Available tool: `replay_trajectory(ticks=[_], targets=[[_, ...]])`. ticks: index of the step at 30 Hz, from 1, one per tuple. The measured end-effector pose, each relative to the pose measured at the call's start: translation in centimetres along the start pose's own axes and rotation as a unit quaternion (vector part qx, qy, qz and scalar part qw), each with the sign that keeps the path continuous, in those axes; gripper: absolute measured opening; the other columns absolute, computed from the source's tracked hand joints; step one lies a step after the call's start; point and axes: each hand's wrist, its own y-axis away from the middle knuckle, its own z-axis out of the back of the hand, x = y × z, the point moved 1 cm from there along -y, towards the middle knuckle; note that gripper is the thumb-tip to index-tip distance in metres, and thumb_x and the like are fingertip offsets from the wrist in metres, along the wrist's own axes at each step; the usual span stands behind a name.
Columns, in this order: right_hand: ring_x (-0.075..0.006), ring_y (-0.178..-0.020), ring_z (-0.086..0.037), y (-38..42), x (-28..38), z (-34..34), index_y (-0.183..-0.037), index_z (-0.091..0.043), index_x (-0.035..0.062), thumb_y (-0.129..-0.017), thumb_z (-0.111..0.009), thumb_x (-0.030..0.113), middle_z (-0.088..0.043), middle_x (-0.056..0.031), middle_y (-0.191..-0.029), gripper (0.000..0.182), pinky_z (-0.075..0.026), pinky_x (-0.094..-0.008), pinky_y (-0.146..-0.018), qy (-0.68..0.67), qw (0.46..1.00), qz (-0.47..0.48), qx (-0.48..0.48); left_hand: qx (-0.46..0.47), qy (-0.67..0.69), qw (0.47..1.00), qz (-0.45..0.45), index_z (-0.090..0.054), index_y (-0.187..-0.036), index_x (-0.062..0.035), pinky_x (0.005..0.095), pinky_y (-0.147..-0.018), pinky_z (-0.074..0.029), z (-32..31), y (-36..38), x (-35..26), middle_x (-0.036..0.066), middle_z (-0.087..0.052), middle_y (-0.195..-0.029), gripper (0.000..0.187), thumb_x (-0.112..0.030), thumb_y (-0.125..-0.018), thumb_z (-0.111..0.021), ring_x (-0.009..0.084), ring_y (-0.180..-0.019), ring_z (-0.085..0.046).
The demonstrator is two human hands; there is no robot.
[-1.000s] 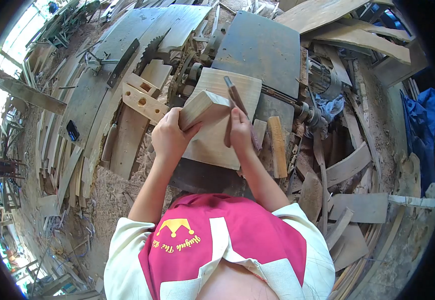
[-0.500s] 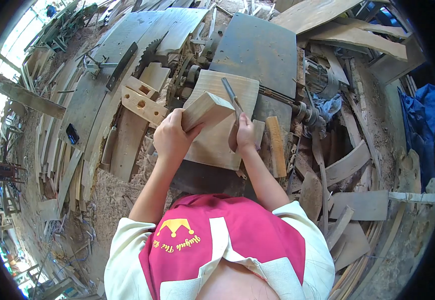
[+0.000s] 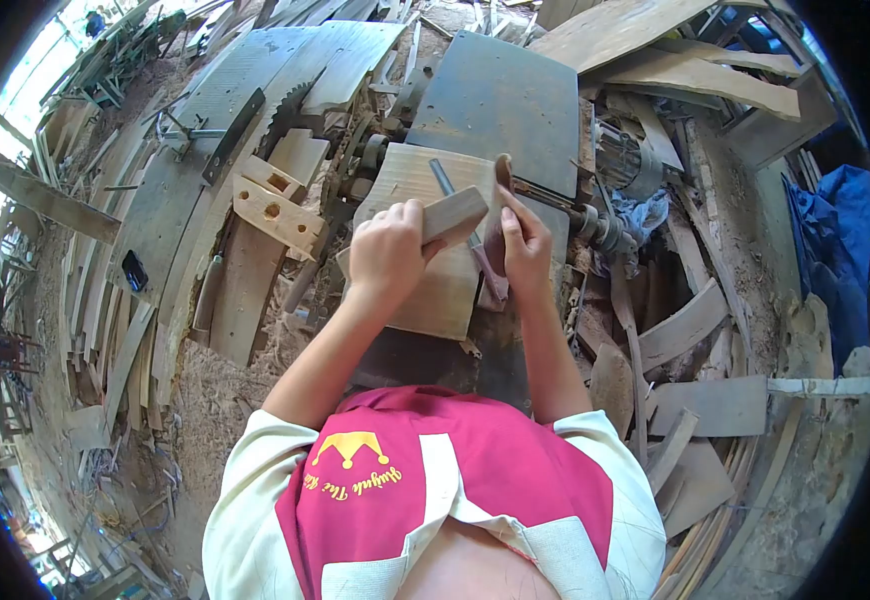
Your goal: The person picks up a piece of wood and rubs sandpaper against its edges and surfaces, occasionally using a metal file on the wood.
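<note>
My left hand [image 3: 385, 250] is closed around one end of a wooden block [image 3: 458, 213], whose other end points to the right. Close beside that end, my right hand [image 3: 526, 248] pinches a curled brown sheet of sandpaper [image 3: 501, 205]; a small gap shows between sheet and block. Under both hands is a broad, pale wooden board [image 3: 425, 305] resting on the machine. A grey metal rod [image 3: 441, 177] lies slantwise across the board, its lower part partly hidden by the block.
A grey metal machine table [image 3: 500, 105] stands ahead, with a toothed saw blade [image 3: 286, 118] left of it. A wooden piece with holes [image 3: 277, 212] and a phone [image 3: 135, 270] lie on the left. Scrap wood [image 3: 690, 330], a motor [image 3: 627, 160] and a blue tarp [image 3: 845, 260] are at right.
The block has turned from upright-tilted to lying flatter, showing a narrower face. My right hand has risen and moved right with the sandpaper, which now stands up beside the block.
</note>
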Motion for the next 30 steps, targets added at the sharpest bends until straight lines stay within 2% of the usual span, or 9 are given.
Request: replay_trajectory(ticks=[1,2,7,10,14,17,19,22,30], targets=[[-0.0141,-0.090,-0.058,-0.4,0.5,0.2,-0.114,-0.059,-0.0018,-0.090,-0.049,0.012,-0.065,-0.0109,-0.099,0.030,-0.044,-0.0253,-0.081,0.057,0.997,0.033,0.042,0.011,-0.009,1.000,-0.012,-0.051,-0.088,-0.0053,0.0391,-0.067,-0.047,-0.5,-0.3,-0.7,0.012,-0.060,-0.082,0.042,-0.039,-0.071,-0.070,0.0300,-0.077,-0.061],[-0.0170,-0.097,-0.058,-0.5,1.2,0.5,-0.111,-0.060,-0.0013,-0.088,-0.048,0.008,-0.065,-0.0143,-0.102,0.028,-0.044,-0.0275,-0.085,0.072,0.996,0.021,0.051,0.017,-0.020,0.999,-0.028,-0.052,-0.086,-0.0056,0.0383,-0.067,-0.047,-1.2,-0.5,-1.3,0.011,-0.060,-0.081,0.042,-0.041,-0.071,-0.068,0.0286,-0.076,-0.061],[-0.0147,-0.092,-0.058,-1.4,0.8,1.6,-0.110,-0.061,0.0004,-0.090,-0.049,0.010,-0.065,-0.0123,-0.100,0.025,-0.044,-0.0275,-0.083,0.099,0.993,-0.005,0.064,0.049,-0.032,0.998,-0.036,-0.053,-0.084,-0.0065,0.0361,-0.067,-0.047,-0.8,-0.6,-2.9,0.010,-0.060,-0.080,0.044,-0.048,-0.073,-0.065,0.0265,-0.075,-0.062],[-0.0153,-0.088,-0.058,-1.1,0.6,1.3,-0.111,-0.060,0.0022,-0.092,-0.048,0.012,-0.065,-0.0134,-0.098,0.024,-0.044,-0.0269,-0.080,0.098,0.991,0.022,0.083,0.040,-0.025,0.998,-0.038,-0.053,-0.083,-0.0064,0.0368,-0.066,-0.047,-1.0,-0.4,-2.7,0.010,-0.060,-0.079,0.044,-0.048,-0.073,-0.065,0.0273,-0.074,-0.062],[-0.0161,-0.094,-0.059,-0.9,0.5,1.2,-0.111,-0.060,0.0016,-0.092,-0.048,0.013,-0.064,-0.0156,-0.102,0.024,-0.044,-0.0275,-0.081,0.094,0.992,0.011,0.081,0.040,-0.045,0.997,-0.038,-0.054,-0.081,-0.0069,0.0359,-0.065,-0.047,-1.0,-0.8,-2.7,0.009,-0.060,-0.078,0.045,-0.050,-0.073,-0.064,0.0258,-0.074,-0.062],[-0.0210,-0.101,-0.059,0.5,1.2,1.5,-0.111,-0.059,0.0017,-0.092,-0.048,0.012,-0.062,-0.0184,-0.108,0.024,-0.044,-0.0296,-0.083,0.119,0.990,0.014,0.071,0.039,-0.050,0.997,-0.042,-0.054,-0.081,-0.0075,0.0344,-0.064,-0.047,-1.0,-0.8,-2.7,0.008,-0.059,-0.077,0.046,-0.052,-0.073,-0.063,0.0239,-0.074,-0.062],[-0.0274,-0.106,-0.058,1.4,1.3,1.9,-0.110,-0.059,0.0015,-0.091,-0.049,0.010,-0.060,-0.0192,-0.111,0.024,-0.044,-0.0328,-0.086,0.172,0.979,0.082,0.071,0.039,-0.048,0.997,-0.040,-0.054,-0.081,-0.0075,0.0346,-0.064,-0.047,-1.1,-0.9,-2.7,0.008,-0.059,-0.077,0.046,-0.052,-0.074,-0.062,0.0242,-0.073,-0.062],[-0.0328,-0.103,-0.057,2.4,2.0,2.7,-0.110,-0.059,0.0017,-0.089,-0.050,0.008,-0.061,-0.0185,-0.108,0.024,-0.044,-0.0366,-0.087,0.241,0.959,0.124,0.086,0.037,-0.058,0.997,-0.044,-0.054,-0.082,-0.0072,0.0341,-0.064,-0.047,-1.3,-0.9,-3.0,0.008,-0.059,-0.076,0.046,-0.052,-0.074,-0.062,0.0242,-0.073,-0.061],[-0.0345,-0.093,-0.058,-0.6,2.4,0.6,-0.107,-0.061,0.0048,-0.087,-0.051,0.008,-0.063,-0.0170,-0.100,0.023,-0.044,-0.0415,-0.081,0.297,0.940,0.134,0.105,0.036,-0.034,0.998,-0.040,-0.054,-0.079,-0.0056,0.0375,-0.064,-0.049,-1.7,-1.9,-2.1,0.012,-0.060,-0.075,0.051,-0.056,-0.074,-0.060,0.0278,-0.070,-0.063]])
